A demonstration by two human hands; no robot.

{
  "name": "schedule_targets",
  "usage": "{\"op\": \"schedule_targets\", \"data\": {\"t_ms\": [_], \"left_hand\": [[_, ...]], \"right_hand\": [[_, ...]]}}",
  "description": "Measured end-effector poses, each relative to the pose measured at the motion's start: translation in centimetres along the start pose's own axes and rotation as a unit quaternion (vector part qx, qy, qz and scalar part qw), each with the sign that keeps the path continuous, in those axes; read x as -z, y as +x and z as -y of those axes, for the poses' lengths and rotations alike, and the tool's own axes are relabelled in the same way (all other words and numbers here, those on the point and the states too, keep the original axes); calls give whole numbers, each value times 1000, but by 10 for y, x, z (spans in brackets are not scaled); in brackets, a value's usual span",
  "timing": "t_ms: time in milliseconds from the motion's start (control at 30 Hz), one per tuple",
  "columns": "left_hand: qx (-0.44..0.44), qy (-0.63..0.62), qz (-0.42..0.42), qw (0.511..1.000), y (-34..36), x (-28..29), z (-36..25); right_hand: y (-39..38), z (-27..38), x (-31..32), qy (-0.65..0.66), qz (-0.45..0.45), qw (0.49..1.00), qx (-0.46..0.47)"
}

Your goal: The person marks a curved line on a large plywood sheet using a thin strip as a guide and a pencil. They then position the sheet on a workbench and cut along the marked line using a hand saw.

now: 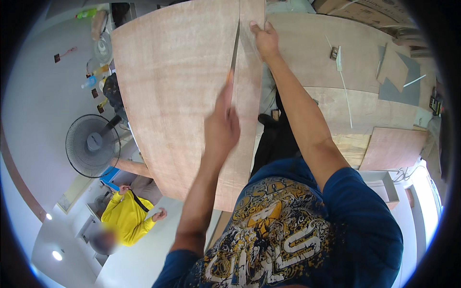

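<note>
A large plywood sheet (173,96) lies in front of me, with a thin straight line running lengthwise near its right edge. My left hand (222,127), slightly blurred, is closed round the orange handle of a hand saw (235,53). The narrow dark blade points away from me along that line. Farther off, my right hand (266,41) grips the right edge of the sheet, thumb and fingers on the strip beside the line. My fingers hide most of the handle.
A standing fan (93,141) is left of the sheet. Near left, a person in a yellow top (127,218) faces the sheet's corner. To the right, a board surface (317,57) carries grey offcuts (410,81) and thin white strips (345,98). Cardboard boxes (370,12) stand far right.
</note>
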State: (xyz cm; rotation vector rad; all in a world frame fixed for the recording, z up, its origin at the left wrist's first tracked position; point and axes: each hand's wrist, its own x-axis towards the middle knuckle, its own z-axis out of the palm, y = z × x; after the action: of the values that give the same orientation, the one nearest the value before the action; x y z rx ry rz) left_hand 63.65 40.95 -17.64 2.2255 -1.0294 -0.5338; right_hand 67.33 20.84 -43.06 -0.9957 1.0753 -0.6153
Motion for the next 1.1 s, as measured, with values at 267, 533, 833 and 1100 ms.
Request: {"op": "schedule_targets", "data": {"t_ms": [267, 533, 833, 1100], "left_hand": [[68, -70, -7, 995, 101, -39, 34], [210, -98, 55, 971, -66, 36, -31], [130, -22, 35, 991, 73, -49, 45], [84, -81, 32, 993, 9, -5, 9]], "right_hand": [[-17, 9, -12, 95, 47, 994, -26], [-25, 34, -11, 3, 8, 1000, -29], [-21, 12, -12, 47, 21, 998, -46], [-40, 9, -5, 133, 53, 989, -42]]}}
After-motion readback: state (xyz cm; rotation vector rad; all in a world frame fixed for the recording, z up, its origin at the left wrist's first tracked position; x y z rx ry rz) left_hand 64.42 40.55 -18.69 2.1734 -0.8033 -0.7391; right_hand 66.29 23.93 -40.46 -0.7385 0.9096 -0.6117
